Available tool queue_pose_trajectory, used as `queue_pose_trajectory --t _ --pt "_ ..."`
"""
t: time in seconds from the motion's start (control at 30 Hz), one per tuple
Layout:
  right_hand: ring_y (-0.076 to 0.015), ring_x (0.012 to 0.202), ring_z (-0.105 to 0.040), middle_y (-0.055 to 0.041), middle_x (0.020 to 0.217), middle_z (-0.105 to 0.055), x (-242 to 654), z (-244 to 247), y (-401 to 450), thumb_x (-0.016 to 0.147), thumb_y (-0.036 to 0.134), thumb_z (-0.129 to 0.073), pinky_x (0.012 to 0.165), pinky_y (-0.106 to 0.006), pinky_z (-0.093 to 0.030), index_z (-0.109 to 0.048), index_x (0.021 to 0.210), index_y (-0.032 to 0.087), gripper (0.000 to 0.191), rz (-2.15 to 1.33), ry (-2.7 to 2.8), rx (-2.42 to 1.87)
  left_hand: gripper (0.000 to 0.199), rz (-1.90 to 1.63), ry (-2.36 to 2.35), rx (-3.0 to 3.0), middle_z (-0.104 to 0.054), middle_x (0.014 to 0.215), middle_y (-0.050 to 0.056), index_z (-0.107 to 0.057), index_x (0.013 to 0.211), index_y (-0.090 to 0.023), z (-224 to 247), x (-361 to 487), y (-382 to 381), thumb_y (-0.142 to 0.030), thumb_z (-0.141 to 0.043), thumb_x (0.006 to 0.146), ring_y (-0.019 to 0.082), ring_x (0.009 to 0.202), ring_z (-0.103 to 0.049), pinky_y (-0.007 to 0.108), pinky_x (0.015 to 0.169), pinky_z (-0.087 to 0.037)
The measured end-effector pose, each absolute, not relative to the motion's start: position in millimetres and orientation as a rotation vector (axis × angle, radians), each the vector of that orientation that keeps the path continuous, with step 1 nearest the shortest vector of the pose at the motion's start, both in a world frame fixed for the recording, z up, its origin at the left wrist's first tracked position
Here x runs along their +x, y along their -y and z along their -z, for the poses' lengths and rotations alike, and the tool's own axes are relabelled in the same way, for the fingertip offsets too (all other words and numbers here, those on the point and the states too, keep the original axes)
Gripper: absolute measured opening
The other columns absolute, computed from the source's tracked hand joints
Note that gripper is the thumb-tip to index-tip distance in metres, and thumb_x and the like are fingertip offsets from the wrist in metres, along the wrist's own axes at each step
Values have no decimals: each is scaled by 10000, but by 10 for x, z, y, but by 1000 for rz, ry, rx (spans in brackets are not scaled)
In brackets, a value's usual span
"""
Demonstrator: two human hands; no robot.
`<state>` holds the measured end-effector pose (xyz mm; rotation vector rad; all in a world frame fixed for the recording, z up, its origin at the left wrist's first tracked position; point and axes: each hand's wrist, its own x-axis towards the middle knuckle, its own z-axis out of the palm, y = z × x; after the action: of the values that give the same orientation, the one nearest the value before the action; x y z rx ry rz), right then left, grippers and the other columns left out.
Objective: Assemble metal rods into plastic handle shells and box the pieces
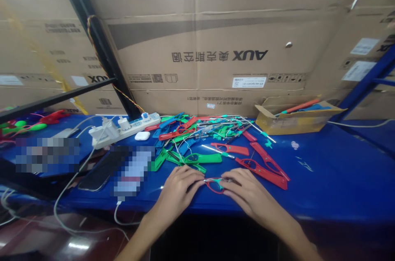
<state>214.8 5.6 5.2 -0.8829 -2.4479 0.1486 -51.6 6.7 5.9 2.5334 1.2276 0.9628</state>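
Note:
Near the front edge of the blue table, my left hand (182,186) pinches the left end of a red plastic lighter casing (212,187). Fingers of my right hand (243,190) close on its right end. The casing has a ring-shaped opening with a small green piece (219,183) in it. Just beyond my hands lie a green casing (205,158) and red casings (265,174). Behind them is a tangled pile of metal rods with green pieces and wires (212,129). My fingers partly cover the casing's ends.
A cardboard box (296,123) with coloured parts stands at the back right. Left are a power strip (132,128), a white earphone case (142,136), a dark phone (100,170) and a phone with a blurred screen (134,172). Cables hang over the table (327,187) edge at left.

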Motion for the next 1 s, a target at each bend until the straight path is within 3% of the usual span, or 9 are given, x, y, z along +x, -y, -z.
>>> queue_pose_trajectory --t 0.27,0.7,0.87,1.0 --pt "-199 1087 -617 -59 1198 -674 2127 -87 -41 1023 243 -569 939 -380 -546 -686 1234 265 242 -225 2447 -905 128 -790 -1347 2520 -729 961 -7 -707 919 -238 -134 -476 -68 -255 -619 1010 195 879 -653 340 776 -449" --pt "-235 1232 -588 -60 1326 -655 2147 -81 -41 1025 335 -578 1032 -447 -506 -616 1338 284 320 -218 2410 -1021 133 -853 -1232 2541 -709 1018 28 -638 1073 -231 -16 -507 -92 -248 -506 1062 214 936 -635 359 810 -448" --pt "-250 1176 -625 -98 1295 -676 2268 -33 -108 1055 241 -467 992 -457 -489 -629 1310 238 302 43 2156 -1194 122 -868 -1241 2538 -696 1037 35 -612 1094 -230 -52 -496 -64 -260 -498 1065 225 936 -625 364 809 -456" --pt "-281 1082 -664 -119 1207 -719 2579 24 -156 1051 333 -474 910 -457 -494 -635 1292 188 324 299 2069 -1414 122 -880 -1269 2535 -690 1051 38 -604 1120 -227 -51 -498 -42 -268 -503 1063 230 946 -620 379 827 -464"
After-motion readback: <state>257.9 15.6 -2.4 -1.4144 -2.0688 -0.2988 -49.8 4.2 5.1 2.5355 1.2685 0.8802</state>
